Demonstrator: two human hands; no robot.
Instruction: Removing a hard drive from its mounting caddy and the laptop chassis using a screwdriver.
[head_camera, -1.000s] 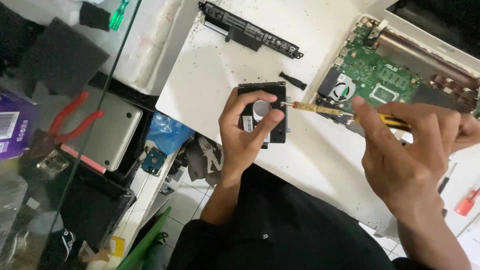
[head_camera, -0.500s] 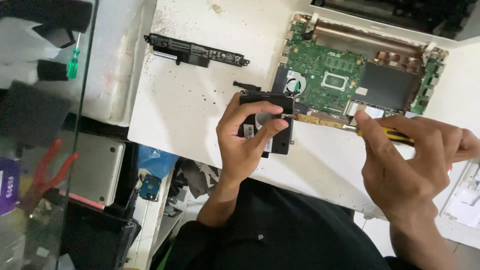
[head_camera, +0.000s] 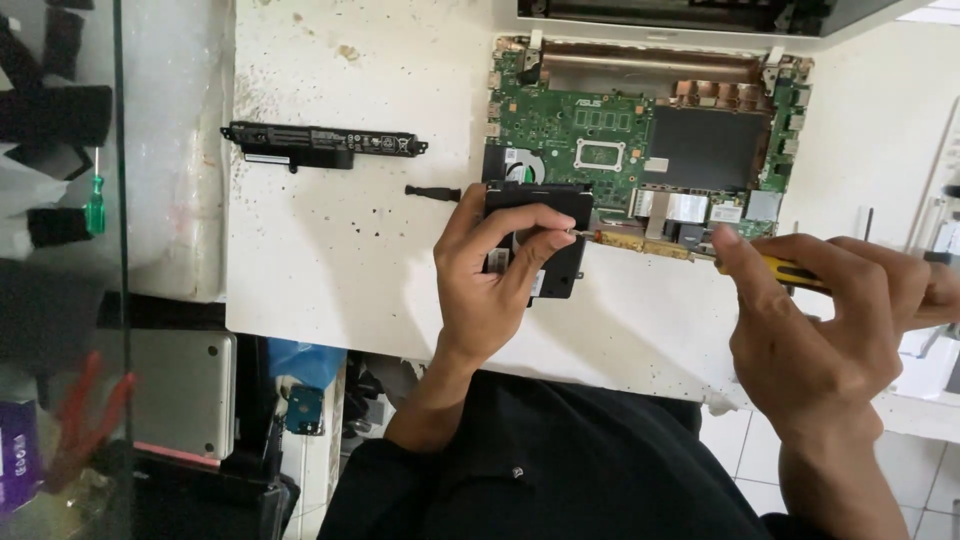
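— So, what is the left hand (head_camera: 490, 290) doing?

— It lies on a flat black part (head_camera: 545, 245) with its fingers curled over the top edge, pressing it onto the white table (head_camera: 330, 270). It is a loose hold, more of a press than a squeeze.

— Where is that black part?

— Right at the near left corner of the open laptop (head_camera: 640, 150), just below the little round fan on the green board.

— And the right hand (head_camera: 820, 320)?

— It is closed tight around a screwdriver (head_camera: 690, 250) with a yellow and black handle. The thin metal end points left and meets the black part by the left fingertips.

— What else is on the table?

— A long black battery (head_camera: 320, 143) lies well off to the left. A small black stick (head_camera: 432, 192) sits between it and the laptop.

— Anything further left?

— A green screwdriver (head_camera: 95, 205), seen behind a glass pane. Lower down is a grey box (head_camera: 185, 390).
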